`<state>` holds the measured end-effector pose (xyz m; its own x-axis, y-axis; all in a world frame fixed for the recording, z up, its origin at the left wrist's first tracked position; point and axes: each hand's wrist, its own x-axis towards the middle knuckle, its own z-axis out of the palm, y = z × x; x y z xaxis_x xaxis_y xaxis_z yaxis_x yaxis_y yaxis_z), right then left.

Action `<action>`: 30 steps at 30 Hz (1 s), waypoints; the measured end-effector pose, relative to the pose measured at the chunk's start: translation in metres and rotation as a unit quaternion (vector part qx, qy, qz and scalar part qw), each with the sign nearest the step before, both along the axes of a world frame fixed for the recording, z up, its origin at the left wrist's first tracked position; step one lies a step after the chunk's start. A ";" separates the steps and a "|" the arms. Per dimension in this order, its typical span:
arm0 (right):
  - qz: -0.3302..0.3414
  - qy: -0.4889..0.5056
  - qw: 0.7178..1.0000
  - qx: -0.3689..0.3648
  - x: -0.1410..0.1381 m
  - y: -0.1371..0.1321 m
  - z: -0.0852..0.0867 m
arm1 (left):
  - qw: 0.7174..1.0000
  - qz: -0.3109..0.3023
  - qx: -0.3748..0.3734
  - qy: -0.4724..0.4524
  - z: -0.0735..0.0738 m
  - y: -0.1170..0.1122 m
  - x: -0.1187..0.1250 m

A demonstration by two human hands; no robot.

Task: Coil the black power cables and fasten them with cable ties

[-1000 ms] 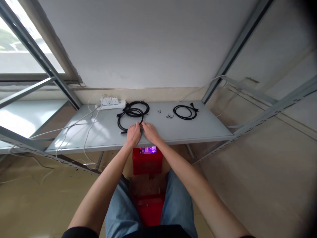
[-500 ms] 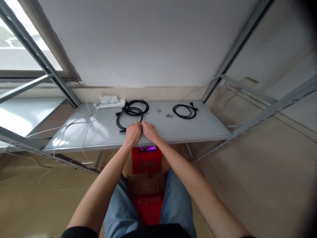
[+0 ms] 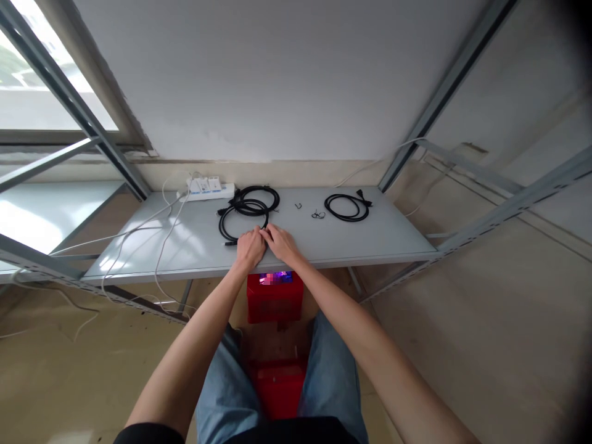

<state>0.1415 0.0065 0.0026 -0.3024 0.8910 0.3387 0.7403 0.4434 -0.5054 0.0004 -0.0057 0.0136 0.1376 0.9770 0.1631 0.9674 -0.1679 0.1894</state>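
Note:
My left hand (image 3: 250, 246) and my right hand (image 3: 280, 242) rest side by side on the grey shelf board (image 3: 393, 237), fingers curled together at the near edge of a coiled black cable (image 3: 231, 223). Both hands pinch that coil where they meet. A second black coil (image 3: 259, 198) overlaps it further back. A third coiled black cable (image 3: 346, 207) lies apart to the right. Two small black ties (image 3: 317, 215) sit between the coils.
A white power strip (image 3: 206, 189) with plugged adapters lies at the back left, its white cords (image 3: 161, 237) trailing off the shelf. Grey metal uprights frame the shelf. A red crate (image 3: 274, 301) stands on the floor under the shelf, between my knees.
Almost nothing has moved; my hands stay together on the near coil, with only slight finger shifts.

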 end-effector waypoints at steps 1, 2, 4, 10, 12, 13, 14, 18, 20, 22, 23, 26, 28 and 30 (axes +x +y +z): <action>-0.007 -0.011 1.000 -0.007 -0.001 0.000 0.000 | 1.000 0.001 0.001 0.000 0.000 0.000 0.000; -0.013 -0.023 1.000 -0.013 -0.002 0.001 0.000 | 1.000 0.005 0.002 0.001 0.000 0.000 0.000; -0.021 -0.048 0.998 -0.018 -0.003 0.001 0.000 | 1.000 0.014 0.003 0.003 0.000 0.000 0.001; -0.022 -0.073 0.997 -0.008 -0.001 0.000 0.001 | 1.000 0.009 0.010 -0.004 -0.001 0.000 0.002; -0.015 -0.070 0.997 -0.002 0.000 -0.001 0.001 | 1.000 0.004 0.015 -0.010 -0.002 0.001 0.002; -0.013 -0.069 0.998 -0.002 0.000 -0.001 0.000 | 1.000 0.000 0.016 -0.016 -0.002 0.001 0.001; -0.012 -0.069 0.998 -0.002 0.001 -0.001 0.000 | 1.000 -0.006 0.017 -0.022 -0.003 0.002 0.001; -0.039 -0.072 0.997 -0.005 0.001 0.002 -0.003 | 0.998 -0.035 0.018 -0.052 -0.003 0.002 0.000; -0.058 -0.070 0.996 -0.005 0.001 0.004 -0.005 | 0.997 -0.040 0.019 -0.060 -0.003 0.002 0.000; -0.077 -0.066 0.995 -0.010 0.001 0.005 -0.006 | 0.998 -0.033 0.017 -0.059 -0.003 0.001 0.001; -0.086 -0.062 0.994 -0.011 0.001 0.006 -0.006 | 0.998 -0.028 0.015 -0.056 -0.003 0.001 0.002; -0.102 -0.054 0.993 -0.010 0.002 0.004 -0.005 | 0.999 -0.020 0.007 -0.034 -0.001 -0.001 0.003; -0.100 -0.058 0.993 -0.005 0.002 0.002 -0.002 | 1.000 -0.024 0.000 -0.018 0.000 -0.003 0.002; -0.095 -0.063 0.994 0.001 0.002 0.000 0.000 | 1.000 -0.025 -0.004 -0.008 0.001 -0.004 0.001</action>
<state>0.1432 0.0067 0.0027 -0.1690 0.9353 0.3108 0.8675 0.2908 -0.4035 0.0012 -0.0094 0.0150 0.1842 0.9702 0.1573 0.9546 -0.2147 0.2065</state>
